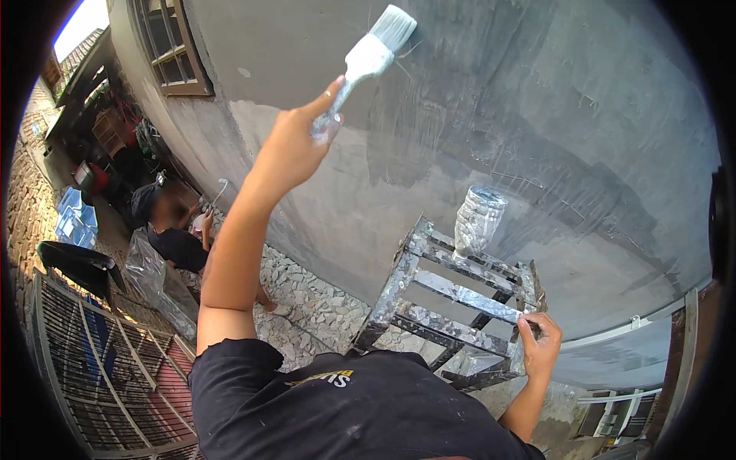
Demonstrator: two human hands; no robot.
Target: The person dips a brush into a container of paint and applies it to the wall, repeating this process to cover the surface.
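Basically, left hand (303, 142) wraps brush (370, 57) up-left of stand (441, 323); right hand (540, 342) grips stand edge, probably for steadiness.

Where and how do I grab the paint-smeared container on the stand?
Around the middle of the container, likely from the near side with the right hand, once it leaves the stand: the body looks roughly cylindrical, narrower toward the base, the wall lies beyond it, and the left hand holds the brush.
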